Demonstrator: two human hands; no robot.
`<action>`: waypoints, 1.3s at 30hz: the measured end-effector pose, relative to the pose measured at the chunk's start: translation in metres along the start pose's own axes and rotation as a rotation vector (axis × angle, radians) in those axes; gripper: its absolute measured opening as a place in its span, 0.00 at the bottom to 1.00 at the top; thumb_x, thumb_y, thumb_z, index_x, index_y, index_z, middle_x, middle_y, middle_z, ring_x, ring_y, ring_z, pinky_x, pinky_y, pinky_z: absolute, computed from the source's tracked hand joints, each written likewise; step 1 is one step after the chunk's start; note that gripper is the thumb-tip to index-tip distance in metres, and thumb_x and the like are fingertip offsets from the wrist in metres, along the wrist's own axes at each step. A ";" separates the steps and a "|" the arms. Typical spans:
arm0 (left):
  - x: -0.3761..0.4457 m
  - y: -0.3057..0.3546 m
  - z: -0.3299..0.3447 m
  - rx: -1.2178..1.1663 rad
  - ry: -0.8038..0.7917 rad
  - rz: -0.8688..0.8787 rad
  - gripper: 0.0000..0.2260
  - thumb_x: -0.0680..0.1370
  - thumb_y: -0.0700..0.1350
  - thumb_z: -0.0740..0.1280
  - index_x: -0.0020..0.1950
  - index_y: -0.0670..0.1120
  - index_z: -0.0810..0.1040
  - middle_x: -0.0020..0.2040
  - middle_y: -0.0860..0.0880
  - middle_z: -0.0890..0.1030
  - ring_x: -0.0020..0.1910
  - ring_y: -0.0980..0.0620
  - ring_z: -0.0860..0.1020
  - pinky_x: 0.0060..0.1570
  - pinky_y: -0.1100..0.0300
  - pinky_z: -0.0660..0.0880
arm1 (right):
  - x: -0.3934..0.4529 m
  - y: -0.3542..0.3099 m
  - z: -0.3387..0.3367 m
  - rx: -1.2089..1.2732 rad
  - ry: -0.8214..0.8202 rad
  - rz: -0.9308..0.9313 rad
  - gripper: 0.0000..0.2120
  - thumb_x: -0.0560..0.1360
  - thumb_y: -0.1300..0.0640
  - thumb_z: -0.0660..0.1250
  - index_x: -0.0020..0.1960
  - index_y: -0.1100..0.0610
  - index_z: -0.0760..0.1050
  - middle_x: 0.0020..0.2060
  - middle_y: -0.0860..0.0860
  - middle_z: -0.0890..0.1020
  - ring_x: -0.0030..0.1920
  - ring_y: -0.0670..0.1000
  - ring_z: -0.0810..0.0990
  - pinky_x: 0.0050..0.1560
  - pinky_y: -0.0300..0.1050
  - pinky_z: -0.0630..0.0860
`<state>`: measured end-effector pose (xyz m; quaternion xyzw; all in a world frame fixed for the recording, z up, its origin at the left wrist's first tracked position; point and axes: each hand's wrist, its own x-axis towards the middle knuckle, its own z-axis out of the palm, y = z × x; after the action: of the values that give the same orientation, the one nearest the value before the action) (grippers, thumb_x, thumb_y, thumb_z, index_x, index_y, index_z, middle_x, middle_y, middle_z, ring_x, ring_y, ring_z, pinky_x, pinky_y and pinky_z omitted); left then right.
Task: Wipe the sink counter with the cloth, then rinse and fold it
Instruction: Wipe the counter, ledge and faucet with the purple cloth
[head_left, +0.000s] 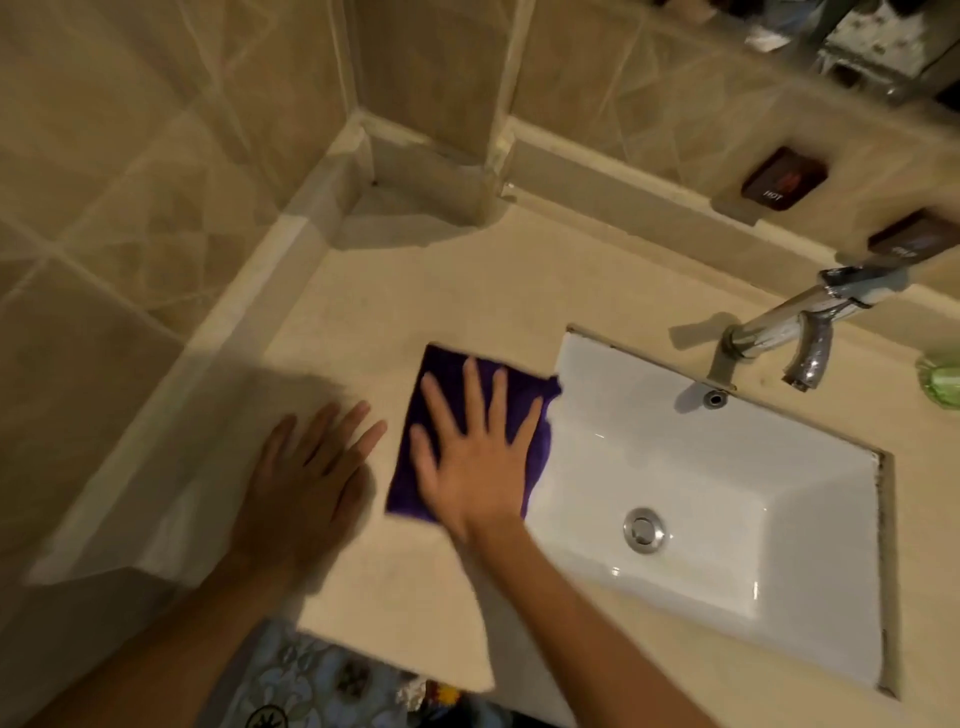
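A purple cloth (441, 379) lies flat on the beige sink counter (415, 291), just left of the white basin (727, 467). One corner of the cloth reaches the basin's rim. My right hand (475, 457) presses down on the cloth with straight, spread fingers. My left hand (306, 478) rests flat on the bare counter to the left of the cloth, fingers straight, holding nothing. Both hands are slightly blurred.
A chrome tap (795, 338) stands behind the basin, with a drain (644, 530) in the bowl. Two dark hot and cold controls (784, 179) sit in the tiled wall. A green object (943, 379) is at the right edge. Tiled walls enclose the counter's left and back.
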<state>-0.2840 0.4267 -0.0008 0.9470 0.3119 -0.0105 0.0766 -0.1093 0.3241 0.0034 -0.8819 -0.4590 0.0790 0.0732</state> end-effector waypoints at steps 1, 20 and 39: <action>0.000 0.000 -0.001 0.011 -0.014 -0.004 0.24 0.83 0.52 0.52 0.81 0.57 0.61 0.82 0.53 0.60 0.81 0.50 0.60 0.77 0.43 0.57 | -0.023 -0.007 0.003 -0.003 -0.008 -0.014 0.28 0.82 0.36 0.52 0.81 0.39 0.55 0.82 0.52 0.54 0.82 0.62 0.48 0.74 0.76 0.47; -0.001 -0.002 -0.001 0.006 -0.047 0.013 0.25 0.81 0.50 0.54 0.79 0.54 0.65 0.80 0.52 0.64 0.78 0.47 0.66 0.75 0.40 0.62 | 0.205 0.085 -0.027 0.053 -0.085 0.154 0.30 0.81 0.32 0.42 0.81 0.37 0.45 0.83 0.48 0.45 0.82 0.58 0.39 0.73 0.75 0.35; -0.002 -0.003 0.002 0.054 -0.027 0.020 0.25 0.82 0.50 0.51 0.79 0.49 0.67 0.80 0.48 0.65 0.76 0.44 0.68 0.75 0.39 0.61 | 0.196 0.204 -0.053 -0.033 -0.054 0.100 0.29 0.79 0.30 0.41 0.80 0.32 0.48 0.83 0.42 0.47 0.82 0.52 0.44 0.78 0.67 0.40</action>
<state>-0.2872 0.4277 -0.0030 0.9516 0.3010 -0.0307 0.0550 0.1758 0.3664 -0.0004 -0.9023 -0.4175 0.0985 0.0421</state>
